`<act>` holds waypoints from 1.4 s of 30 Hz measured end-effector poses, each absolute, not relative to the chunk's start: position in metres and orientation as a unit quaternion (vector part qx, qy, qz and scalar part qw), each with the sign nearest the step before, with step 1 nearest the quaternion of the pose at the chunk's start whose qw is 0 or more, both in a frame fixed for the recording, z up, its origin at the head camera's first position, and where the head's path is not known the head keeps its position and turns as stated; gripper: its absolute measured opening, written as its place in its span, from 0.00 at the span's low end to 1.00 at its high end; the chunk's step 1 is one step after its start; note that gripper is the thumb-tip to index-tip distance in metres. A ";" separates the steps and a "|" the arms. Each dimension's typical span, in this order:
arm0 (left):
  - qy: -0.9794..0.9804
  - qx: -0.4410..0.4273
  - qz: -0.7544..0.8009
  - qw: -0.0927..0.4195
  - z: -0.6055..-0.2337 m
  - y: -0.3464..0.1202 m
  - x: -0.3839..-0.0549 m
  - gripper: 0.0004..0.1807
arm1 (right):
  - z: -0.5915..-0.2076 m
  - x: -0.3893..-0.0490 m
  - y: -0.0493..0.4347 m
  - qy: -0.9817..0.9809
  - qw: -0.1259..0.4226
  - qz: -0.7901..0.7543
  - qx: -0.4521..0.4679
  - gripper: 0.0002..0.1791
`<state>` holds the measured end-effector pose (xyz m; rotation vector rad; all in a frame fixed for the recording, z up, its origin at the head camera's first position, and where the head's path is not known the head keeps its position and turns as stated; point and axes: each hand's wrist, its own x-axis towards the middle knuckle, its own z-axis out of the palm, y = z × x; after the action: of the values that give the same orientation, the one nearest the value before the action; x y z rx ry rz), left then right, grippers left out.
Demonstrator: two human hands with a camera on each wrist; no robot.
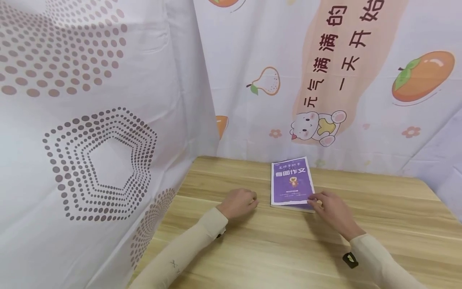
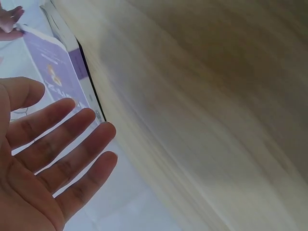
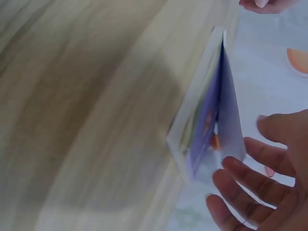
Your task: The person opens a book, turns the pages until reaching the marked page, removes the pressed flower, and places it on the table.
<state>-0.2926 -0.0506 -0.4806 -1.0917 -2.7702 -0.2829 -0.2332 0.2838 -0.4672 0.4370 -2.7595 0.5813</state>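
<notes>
A purple paperback composition book (image 1: 291, 188) with a white border lies toward the far side of the wood-grain counter (image 1: 260, 249), between the two hands and a little beyond them. Its front cover (image 3: 231, 110) is partly lifted, standing at an angle off the pages in the right wrist view, with a strip of purple page showing under its near edge in the head view. The right hand (image 1: 332, 212) is at the book's near right corner, its fingertips touching the free edge of the raised cover; the fingers look loosely bent, and I cannot tell whether thumb and finger pinch the cover or only prop it up. The left hand (image 1: 238, 203) is to the left of the book and slightly nearer the person, apart from it; it grasps nothing, and the left wrist view shows its fingers relaxed and spread. The cover carries white Chinese characters above a small brown cartoon animal (image 1: 293, 182). Both forearms wear cream sleeves (image 1: 191, 249), and a small dark device (image 1: 350, 260) sits at the right wrist. Behind the counter hangs a white printed curtain (image 1: 242, 104) with orange fruit, a pear, dark characters and a white cartoon bear (image 1: 317, 126) turned on its side; another white cloth (image 1: 108, 168), patterned with brown dots, hangs along the left.
</notes>
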 end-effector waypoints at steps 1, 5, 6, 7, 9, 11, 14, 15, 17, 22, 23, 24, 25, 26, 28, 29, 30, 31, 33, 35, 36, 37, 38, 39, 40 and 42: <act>-0.923 -0.367 -0.094 0.072 -0.481 -0.047 -0.293 0.13 | -0.470 -0.234 0.285 -0.959 0.139 0.199 0.149 0.14; -0.921 -0.373 -0.101 0.054 -0.480 -0.034 -0.295 0.13 | -0.481 -0.236 0.289 -0.966 0.108 0.192 0.138 0.18; -0.920 -0.374 -0.102 0.049 -0.481 -0.031 -0.295 0.13 | -0.484 -0.237 0.290 -0.967 0.104 0.189 0.136 0.18; -0.920 -0.375 -0.105 0.044 -0.482 -0.028 -0.296 0.13 | -0.487 -0.238 0.291 -0.967 0.100 0.188 0.137 0.18; -0.919 -0.377 -0.107 0.039 -0.485 -0.021 -0.298 0.13 | -0.491 -0.239 0.292 -0.968 0.097 0.186 0.138 0.19; -0.918 -0.380 -0.108 0.035 -0.488 -0.015 -0.299 0.15 | -0.495 -0.240 0.291 -0.968 0.094 0.186 0.138 0.18; -0.917 -0.386 -0.097 0.036 -0.493 -0.008 -0.301 0.17 | -0.498 -0.242 0.291 -0.970 0.094 0.174 0.139 0.19; -0.917 -0.387 -0.092 0.037 -0.494 -0.006 -0.301 0.18 | -0.499 -0.242 0.290 -0.971 0.094 0.171 0.139 0.19; -0.916 -0.389 -0.083 0.044 -0.495 -0.002 -0.302 0.19 | -0.501 -0.244 0.289 -0.972 0.096 0.160 0.141 0.20; -0.918 -0.382 -0.083 0.065 -0.498 0.005 -0.308 0.22 | -0.506 -0.247 0.289 -0.973 0.101 0.155 0.136 0.17; -0.920 -0.377 -0.085 0.068 -0.499 0.007 -0.310 0.22 | -0.507 -0.248 0.290 -0.974 0.101 0.155 0.134 0.16; -0.922 -0.371 -0.086 0.069 -0.499 0.008 -0.311 0.22 | -0.507 -0.248 0.290 -0.974 0.100 0.156 0.131 0.15; -0.924 -0.366 -0.085 0.069 -0.499 0.010 -0.312 0.22 | -0.507 -0.248 0.291 -0.974 0.099 0.157 0.129 0.15; -0.926 -0.361 -0.084 0.071 -0.499 0.011 -0.313 0.22 | -0.506 -0.248 0.291 -0.975 0.096 0.159 0.126 0.14; -0.930 -0.352 -0.082 0.070 -0.500 0.013 -0.316 0.20 | -0.504 -0.249 0.291 -0.974 0.093 0.163 0.125 0.13; -0.931 -0.349 -0.082 0.069 -0.499 0.014 -0.317 0.19 | -0.503 -0.249 0.290 -0.974 0.092 0.165 0.125 0.12; -0.932 -0.346 -0.081 0.068 -0.499 0.014 -0.318 0.18 | -0.502 -0.250 0.290 -0.974 0.091 0.168 0.125 0.11; -0.933 -0.343 -0.081 0.067 -0.499 0.015 -0.319 0.17 | -0.501 -0.251 0.290 -0.973 0.090 0.172 0.125 0.11; -0.936 -0.337 -0.080 0.062 -0.499 0.016 -0.321 0.17 | -0.499 -0.252 0.289 -0.973 0.086 0.179 0.122 0.11; -0.938 -0.333 -0.079 0.061 -0.498 0.018 -0.322 0.17 | -0.498 -0.254 0.289 -0.972 0.078 0.188 0.114 0.11; -0.939 -0.330 -0.076 0.059 -0.498 0.018 -0.322 0.17 | -0.497 -0.254 0.289 -0.972 0.075 0.195 0.109 0.11; -0.940 -0.328 -0.071 0.058 -0.498 0.019 -0.322 0.17 | -0.497 -0.255 0.289 -0.972 0.072 0.201 0.103 0.11; -0.941 -0.327 -0.065 0.056 -0.498 0.020 -0.322 0.17 | -0.497 -0.255 0.289 -0.971 0.068 0.207 0.095 0.11; -0.942 -0.325 -0.061 0.053 -0.498 0.021 -0.321 0.17 | -0.497 -0.256 0.290 -0.971 0.065 0.212 0.087 0.11; -0.943 -0.324 -0.057 0.048 -0.497 0.022 -0.321 0.17 | -0.497 -0.256 0.290 -0.971 0.063 0.218 0.081 0.12; -0.944 -0.322 -0.053 0.038 -0.497 0.024 -0.320 0.17 | -0.498 -0.256 0.290 -0.970 0.059 0.224 0.067 0.13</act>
<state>-0.3196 0.0242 -0.4967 -0.9888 -2.8968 -0.1614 -0.2560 0.2898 -0.4980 0.2041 -2.9392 0.6789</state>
